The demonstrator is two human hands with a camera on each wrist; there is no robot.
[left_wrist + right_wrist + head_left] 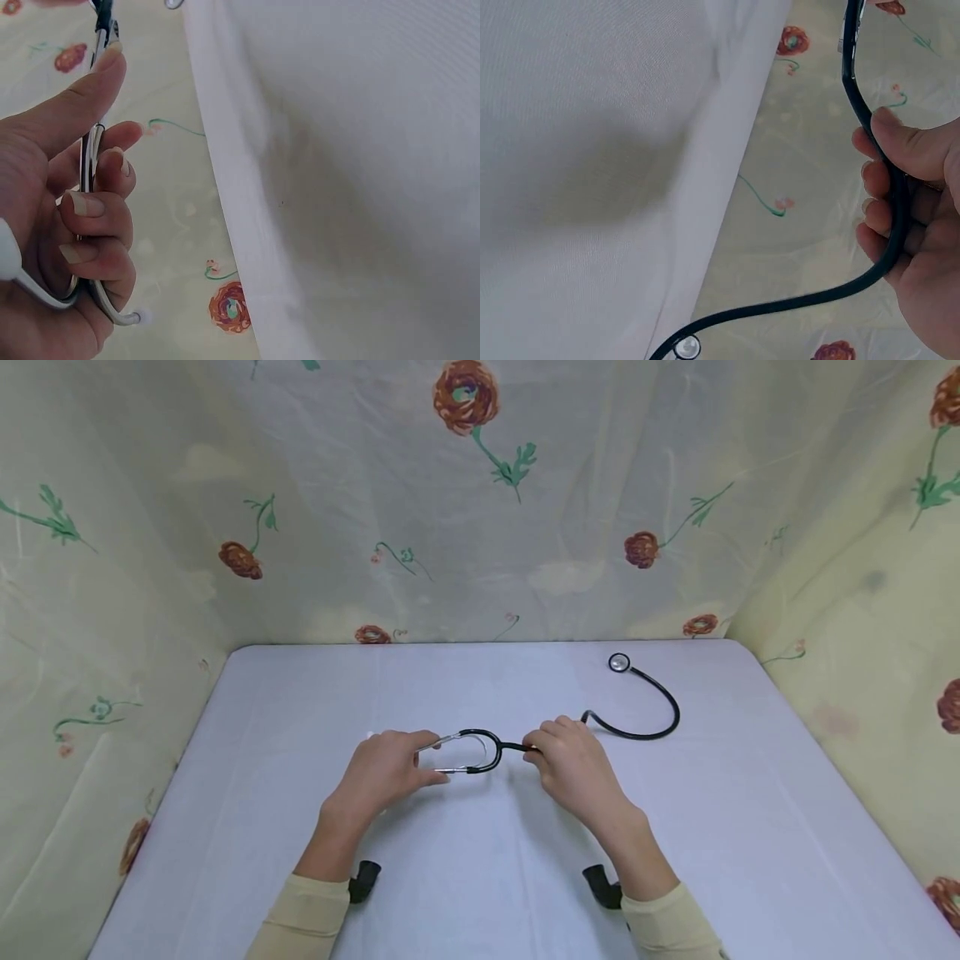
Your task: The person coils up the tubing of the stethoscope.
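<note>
The left-hand grip (384, 767) is holding the metal ear tubes (85, 163) of a stethoscope (498, 750), and the right-hand grip (573, 768) is clasping the black tubing (639, 737). The yoke between them is hovering above the white tabletop (465, 860); the chestpiece (619, 662) is showing near the far edge.

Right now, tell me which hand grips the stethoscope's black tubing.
The right hand: its thumb and fingers close round the black tubing, whereas the left hand holds the metal ear tubes.
</note>
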